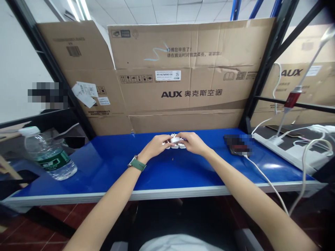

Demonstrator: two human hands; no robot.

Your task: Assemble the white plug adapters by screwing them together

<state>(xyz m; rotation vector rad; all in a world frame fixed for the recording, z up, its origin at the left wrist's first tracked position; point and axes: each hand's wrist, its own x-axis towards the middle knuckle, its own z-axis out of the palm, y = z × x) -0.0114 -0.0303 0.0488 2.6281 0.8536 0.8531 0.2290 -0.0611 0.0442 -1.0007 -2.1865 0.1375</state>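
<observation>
Near the back of the blue table (110,164), my left hand (155,144) and my right hand (193,142) meet over several small white objects. Between my fingertips is a small white rounded piece (176,140), pinched from both sides and too small to name. More small white parts (175,146) sit just below and behind it, partly covered by my fingers. Both hands are closed. A watch with a green strap (138,164) is on my left wrist.
A water bottle (53,157) stands at the left. At the right lies a phone (237,144) with a white cable (264,176), beside a white power strip (285,151). Large cardboard sheets (188,104) wall off the back, between dark metal posts. A person (51,99) is beyond the left post.
</observation>
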